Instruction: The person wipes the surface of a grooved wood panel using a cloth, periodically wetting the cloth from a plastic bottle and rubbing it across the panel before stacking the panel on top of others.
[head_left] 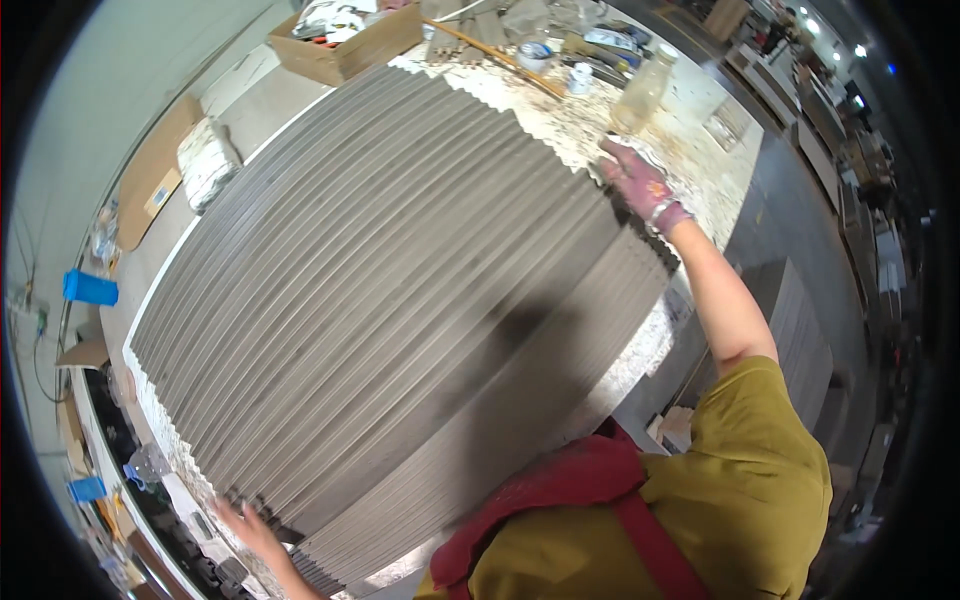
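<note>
Long grey ribbed strips (pixel 380 250) lie side by side on a white-topped table, their ends making a jagged edge at both sides. A smoother, darker band (pixel 440 400) runs between the far strips and a finer-ribbed nearer section (pixel 480 440). My right hand (pixel 643 185), in a pinkish-purple glove, rests at the right ends of the strips with its fingers stretched out. At the left ends, near the darker band's end, is my left hand (pixel 252 532), slightly blurred, fingers apart. Neither hand visibly holds anything. My shadow falls across the nearer strips.
On the table's far side stand a cloudy bottle (pixel 645 90), a small white bottle (pixel 579 79), a wooden stick (pixel 495 58) and several tools. A cardboard box (pixel 345 50) sits at the far left. A blue container (pixel 90 288) is beyond the left edge. Stacked panels (pixel 800 330) stand right.
</note>
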